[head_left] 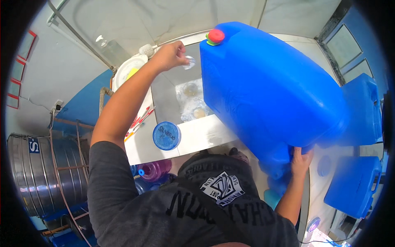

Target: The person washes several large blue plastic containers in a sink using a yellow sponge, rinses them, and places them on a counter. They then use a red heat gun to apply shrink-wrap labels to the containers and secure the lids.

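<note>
A large blue plastic jug [267,86], with a red cap [216,36] on a green ring, is tilted across the right half of the view. My right hand [301,161] grips its near lower end, the fingers partly hidden behind the plastic. Over the grey basin [164,96], my left hand [170,56] is closed in a pinch on a small clear, crinkled piece of plastic [189,63]. Below that hand, round fittings [190,89] show in the wet floor of the basin. A round blue lid [166,136] with handwriting lies on the white ledge [201,138].
Red-and-white brushes [140,122] lie left of the lid. A white tub [131,69] and a pump bottle [113,49] stand at the back left. More blue jugs [353,187] are at the right, a purple bottle [154,171] is below the ledge, and a steel tank [39,177] is far left.
</note>
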A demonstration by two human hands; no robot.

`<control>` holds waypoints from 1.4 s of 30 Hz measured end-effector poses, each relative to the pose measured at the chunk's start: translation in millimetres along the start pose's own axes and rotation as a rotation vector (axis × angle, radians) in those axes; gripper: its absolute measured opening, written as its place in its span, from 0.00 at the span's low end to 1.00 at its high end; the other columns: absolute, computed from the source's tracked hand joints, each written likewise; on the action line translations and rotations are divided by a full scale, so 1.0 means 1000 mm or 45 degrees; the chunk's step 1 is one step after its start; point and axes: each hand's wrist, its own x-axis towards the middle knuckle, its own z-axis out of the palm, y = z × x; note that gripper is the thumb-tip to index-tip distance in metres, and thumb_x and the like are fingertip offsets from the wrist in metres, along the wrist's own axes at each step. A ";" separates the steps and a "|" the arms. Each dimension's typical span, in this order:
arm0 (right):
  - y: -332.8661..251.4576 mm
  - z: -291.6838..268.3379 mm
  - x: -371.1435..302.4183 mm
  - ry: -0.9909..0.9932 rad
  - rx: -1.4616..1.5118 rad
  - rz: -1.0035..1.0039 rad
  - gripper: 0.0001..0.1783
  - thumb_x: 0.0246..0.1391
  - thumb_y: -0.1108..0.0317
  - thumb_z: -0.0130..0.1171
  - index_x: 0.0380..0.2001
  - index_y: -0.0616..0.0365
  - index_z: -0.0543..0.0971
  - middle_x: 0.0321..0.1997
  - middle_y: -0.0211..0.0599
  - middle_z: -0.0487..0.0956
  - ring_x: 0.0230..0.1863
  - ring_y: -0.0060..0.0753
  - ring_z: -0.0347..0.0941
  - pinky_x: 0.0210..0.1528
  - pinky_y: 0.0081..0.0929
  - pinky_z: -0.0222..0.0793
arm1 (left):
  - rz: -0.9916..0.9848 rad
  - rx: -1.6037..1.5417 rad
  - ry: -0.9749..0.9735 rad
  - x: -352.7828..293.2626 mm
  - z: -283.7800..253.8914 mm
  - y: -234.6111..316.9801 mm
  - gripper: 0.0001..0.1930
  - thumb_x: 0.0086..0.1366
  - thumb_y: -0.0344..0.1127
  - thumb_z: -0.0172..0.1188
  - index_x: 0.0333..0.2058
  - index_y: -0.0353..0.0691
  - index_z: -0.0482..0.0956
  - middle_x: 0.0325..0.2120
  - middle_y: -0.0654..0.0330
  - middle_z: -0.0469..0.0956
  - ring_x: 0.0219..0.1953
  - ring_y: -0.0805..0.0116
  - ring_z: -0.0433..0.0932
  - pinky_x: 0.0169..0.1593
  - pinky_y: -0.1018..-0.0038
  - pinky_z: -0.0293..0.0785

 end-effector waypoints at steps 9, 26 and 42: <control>-0.014 0.027 0.046 0.086 0.057 -0.054 0.16 0.61 0.65 0.62 0.47 0.63 0.74 0.39 0.34 0.77 0.38 0.25 0.74 0.41 0.24 0.69 | 0.377 -0.750 0.358 0.077 0.025 0.058 0.23 0.70 0.47 0.56 0.55 0.37 0.70 0.48 0.57 0.76 0.51 0.67 0.74 0.56 0.70 0.71; -0.043 0.085 0.260 -0.693 0.069 0.093 0.24 0.59 0.48 0.62 0.38 0.62 0.75 0.23 0.30 0.74 0.19 0.21 0.70 0.22 0.23 0.66 | -0.813 -1.083 0.084 0.207 0.092 0.068 0.33 0.73 0.59 0.41 0.61 0.36 0.70 0.59 0.47 0.72 0.59 0.56 0.72 0.63 0.58 0.65; -0.049 0.353 0.288 -0.401 -0.540 -1.779 0.27 0.45 0.48 0.67 0.39 0.60 0.78 0.35 0.50 0.83 0.36 0.56 0.81 0.63 0.54 0.60 | -0.444 -0.428 0.025 0.025 0.147 0.069 0.52 0.64 0.56 0.58 0.71 0.34 0.36 0.57 0.32 0.70 0.58 0.40 0.72 0.61 0.62 0.67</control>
